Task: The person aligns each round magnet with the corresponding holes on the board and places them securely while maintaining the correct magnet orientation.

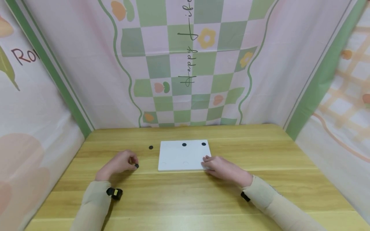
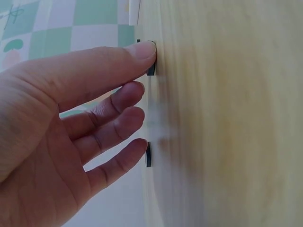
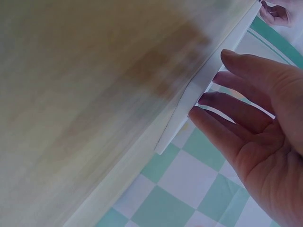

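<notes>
My left hand [image 1: 119, 163] is left of the white board [image 1: 182, 155], its thumb and forefinger pinching a small black disc [image 1: 136, 166] at the table surface. The forefinger is mostly hidden behind the thumb in the left wrist view, where the disc's edge [image 2: 151, 71] shows under the thumb tip. Another black disc [image 2: 148, 154] stands by the little finger. On the board's far side lie two black discs, one near the middle [image 1: 184, 144] and one at the right corner [image 1: 203, 144]. My right hand [image 1: 221, 166] rests its loosely extended fingers on the board's right front corner.
A loose black disc [image 1: 151, 147] lies on the wooden table [image 1: 185, 199] just left of the board. Faint round outlines mark the board's near side. Printed curtains [image 1: 188, 64] hang behind the table and on both sides.
</notes>
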### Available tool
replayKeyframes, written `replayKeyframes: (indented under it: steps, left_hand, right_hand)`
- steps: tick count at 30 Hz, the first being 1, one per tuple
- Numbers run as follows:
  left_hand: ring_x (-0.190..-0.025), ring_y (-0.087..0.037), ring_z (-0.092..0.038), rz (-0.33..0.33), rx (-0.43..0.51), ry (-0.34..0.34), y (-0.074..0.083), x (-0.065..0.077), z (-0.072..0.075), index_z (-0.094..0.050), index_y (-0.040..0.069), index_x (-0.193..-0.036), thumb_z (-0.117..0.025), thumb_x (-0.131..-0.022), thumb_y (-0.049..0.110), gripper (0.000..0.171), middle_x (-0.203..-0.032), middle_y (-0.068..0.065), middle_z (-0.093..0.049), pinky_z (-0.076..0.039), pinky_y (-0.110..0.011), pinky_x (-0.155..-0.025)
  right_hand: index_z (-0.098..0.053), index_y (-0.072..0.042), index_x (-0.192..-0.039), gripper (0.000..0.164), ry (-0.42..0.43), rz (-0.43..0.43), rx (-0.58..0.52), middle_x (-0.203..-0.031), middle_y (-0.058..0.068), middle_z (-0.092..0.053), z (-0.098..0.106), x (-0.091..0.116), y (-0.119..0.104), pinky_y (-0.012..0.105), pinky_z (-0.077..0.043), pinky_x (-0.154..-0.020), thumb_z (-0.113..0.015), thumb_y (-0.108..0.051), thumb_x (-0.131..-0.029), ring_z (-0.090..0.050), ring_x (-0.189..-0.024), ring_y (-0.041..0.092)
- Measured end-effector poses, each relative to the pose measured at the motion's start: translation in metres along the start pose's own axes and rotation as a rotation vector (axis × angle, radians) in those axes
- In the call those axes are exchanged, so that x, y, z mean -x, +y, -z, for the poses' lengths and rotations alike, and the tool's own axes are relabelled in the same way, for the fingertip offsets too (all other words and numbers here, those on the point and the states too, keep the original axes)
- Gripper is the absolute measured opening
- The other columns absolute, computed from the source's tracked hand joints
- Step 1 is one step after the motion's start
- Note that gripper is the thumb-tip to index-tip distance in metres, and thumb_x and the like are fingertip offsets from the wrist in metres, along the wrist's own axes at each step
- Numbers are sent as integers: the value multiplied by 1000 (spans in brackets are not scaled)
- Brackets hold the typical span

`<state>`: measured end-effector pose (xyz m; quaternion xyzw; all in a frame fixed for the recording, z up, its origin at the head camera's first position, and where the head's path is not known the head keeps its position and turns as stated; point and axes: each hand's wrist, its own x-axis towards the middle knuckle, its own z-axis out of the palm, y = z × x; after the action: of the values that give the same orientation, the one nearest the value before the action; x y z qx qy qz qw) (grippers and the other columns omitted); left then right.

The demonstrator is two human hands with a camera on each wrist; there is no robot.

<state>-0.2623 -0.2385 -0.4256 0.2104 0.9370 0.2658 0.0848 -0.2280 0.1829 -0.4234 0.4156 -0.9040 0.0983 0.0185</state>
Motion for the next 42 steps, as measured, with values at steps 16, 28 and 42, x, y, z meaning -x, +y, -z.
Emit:
replayKeyframes:
  steps: [16,28,42]
  left_hand:
    - [-74,-12,-51,-13,-47,17,-1,-2,-2,-66,13,-82,-77,-77,12,12,-83,1,-56,-46,-25,-62]
    - [-74,-12,-51,-6,-38,43,1,-4,-4,-67,13,-84,-77,-77,13,12,-83,1,-58,-46,-24,-63]
    - [-74,-10,-51,-44,-50,79,6,-9,-6,-67,14,-86,-78,-76,17,15,-84,2,-58,-46,-23,-62]
  right_hand:
    - [-66,2,-113,28,-2,-1,-6,-120,26,-62,-1,0,0,40,-55,-88,-67,-5,-86,-61,-112,36]
    - [-68,1,-110,24,0,10,-3,-118,25,-63,-2,0,0,38,-56,-87,-67,-4,-86,-61,-112,35]
    - [-67,2,-113,27,-19,-4,-7,-121,26,-61,1,0,0,41,-54,-89,-66,-5,-87,-60,-113,38]
